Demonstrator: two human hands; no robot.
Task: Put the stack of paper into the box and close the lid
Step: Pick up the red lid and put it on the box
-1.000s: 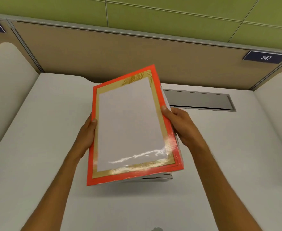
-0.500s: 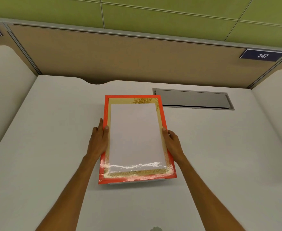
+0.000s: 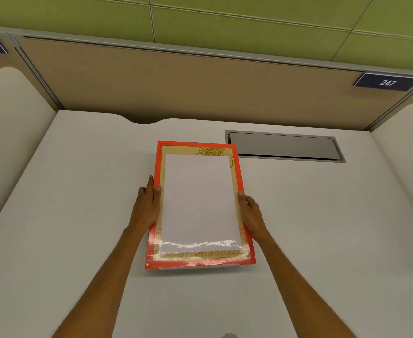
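Note:
A flat box lid (image 3: pixel 198 203), orange-bordered with a gold band and a glossy white middle, lies level on the white desk (image 3: pixel 73 215) at its centre. A thin white edge of the box bottom (image 3: pixel 200 267) shows under the lid's near side. My left hand (image 3: pixel 146 203) grips the lid's left edge, thumb on top. Gripping the right edge, also with the thumb on top, is my right hand (image 3: pixel 250 211). The stack of paper is hidden from view.
A grey recessed cable hatch (image 3: pixel 286 146) sits in the desk just behind and right of the box. A tan partition (image 3: pixel 200 89) closes off the back, with a "247" sign (image 3: pixel 387 82) at right. White side dividers stand at left and right.
The lid was held up tilted a second ago. It came down level onto the box on the desk, and both hands have stayed on its side edges.

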